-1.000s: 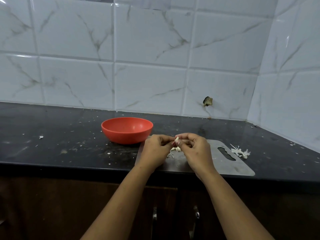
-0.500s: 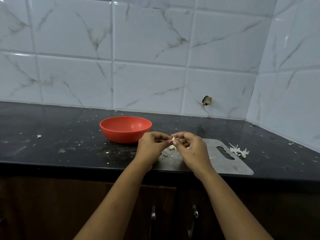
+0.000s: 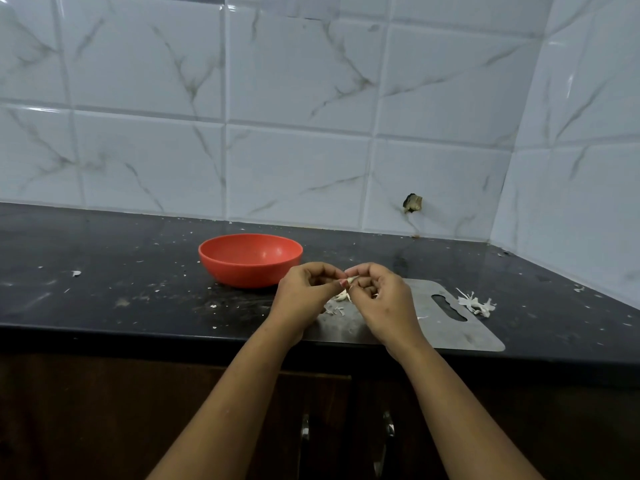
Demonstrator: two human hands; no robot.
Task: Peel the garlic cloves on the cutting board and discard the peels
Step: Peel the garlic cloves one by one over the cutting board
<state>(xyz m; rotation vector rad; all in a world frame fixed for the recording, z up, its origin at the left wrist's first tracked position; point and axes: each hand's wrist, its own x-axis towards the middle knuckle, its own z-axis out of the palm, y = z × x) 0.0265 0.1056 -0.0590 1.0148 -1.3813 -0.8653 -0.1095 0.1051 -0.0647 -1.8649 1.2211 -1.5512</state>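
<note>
- Black stone countertop [image 3: 104,299], pretty dusty and speckled with crumbs, backed by white marble-look wall tiles [image 3: 294,168] with a corner off to the right.
- Small dark chipped hole [image 3: 412,203] low in one tile, just above the back edge of the countertop.
- Flat grey metal cutting board [image 3: 450,330] with a slot handle, lying along the front edge of the countertop.
- Round orange-red plastic bowl [image 3: 249,261] just past the board's far left corner; touching the board or not, can't tell.
- Left hand [image 3: 304,292] and right hand [image 3: 384,299] brought together over the left part of the board, fingertips of both pinching one small pale garlic clove [image 3: 351,280], held a bit above the board.
- Few loose white peel scraps [image 3: 335,308] on the board right under the hands.
- Little heap of white garlic peels [image 3: 476,303] on the countertop just off the board's right end.
- Dark brown wooden cabinet doors [image 3: 104,410] below, with two metal handles [image 3: 304,433].
</note>
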